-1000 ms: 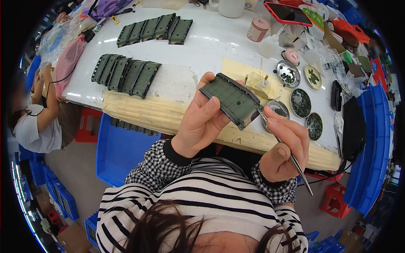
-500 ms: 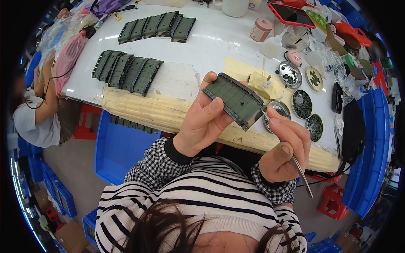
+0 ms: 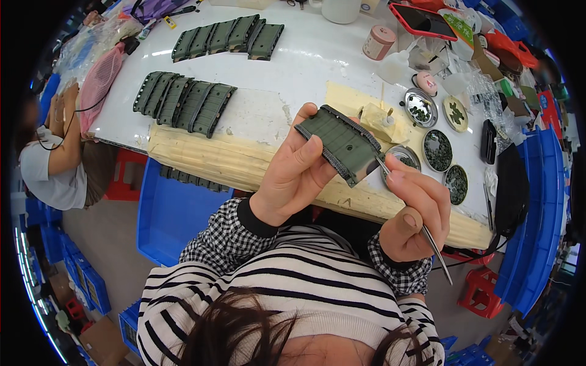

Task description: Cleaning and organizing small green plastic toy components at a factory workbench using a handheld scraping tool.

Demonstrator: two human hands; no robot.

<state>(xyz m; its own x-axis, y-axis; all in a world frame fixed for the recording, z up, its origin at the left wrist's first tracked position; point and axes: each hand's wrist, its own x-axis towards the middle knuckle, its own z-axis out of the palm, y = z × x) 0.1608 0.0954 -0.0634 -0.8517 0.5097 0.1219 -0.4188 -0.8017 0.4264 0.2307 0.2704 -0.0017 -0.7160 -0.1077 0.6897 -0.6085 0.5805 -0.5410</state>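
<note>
Two hands at work: left hand has its thumb and fingers clamped round one dark green ribbed panel, held tilted up above the table's near edge, over the yellow foam pad. Right hand pinches one thin metal tool, prob. tweezers, fingers closed on the shaft, tip touching the panel's lower right edge, other end sticking out down-right past the palm. On the white table: 2 rows of same green panels, near row approx. 5 pcs overlapping, far row approx. 5 pcs; exact count hard to tell where they overlap. 5 small round metal dishes of tiny dark parts at right of the panel. 1 red phone at far edge, 1 pink-lidded jar beside it. 1 blue bin under the table, 1 stack of blue bins at right. 1 other person seated at far left. Vs. 0.5 s ago: hardly any change; panel tilt same, right hand a touch lower, tool tip still at same edge.
</note>
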